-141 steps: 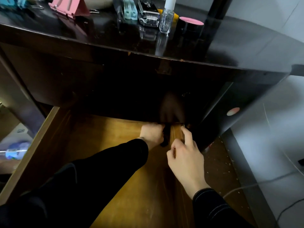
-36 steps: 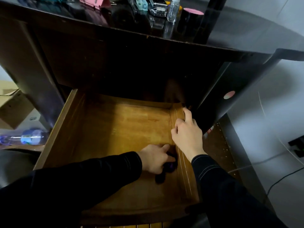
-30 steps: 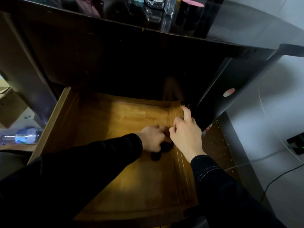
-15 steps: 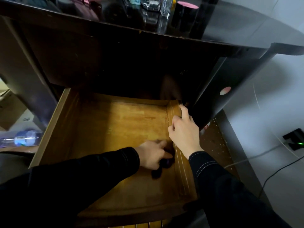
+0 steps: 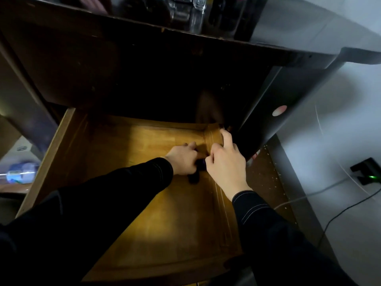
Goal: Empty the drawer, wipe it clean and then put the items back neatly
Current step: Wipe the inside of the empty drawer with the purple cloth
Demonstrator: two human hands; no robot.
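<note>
The wooden drawer (image 5: 144, 240) stands pulled out under the dark desk, with nothing loose on its yellow-brown floor. My left hand (image 5: 182, 159) grips a small dark cloth (image 5: 195, 174) and presses it on the drawer floor near the right wall. My right hand (image 5: 225, 164) rests on the top of the drawer's right side wall, its forefinger stretched toward the back corner. Most of the cloth is hidden under my left hand.
The desk top (image 5: 288, 27) overhangs the drawer and carries a clear bottle (image 5: 199, 15) and several other small items at the top edge. A plastic bottle (image 5: 19, 174) lies at the left. A power strip (image 5: 369, 172) and cables lie on the floor at the right.
My left hand has moved the cloth back and forth along the drawer's right side; from half a second ago it has moved toward the back. My right hand stays on the side wall.
</note>
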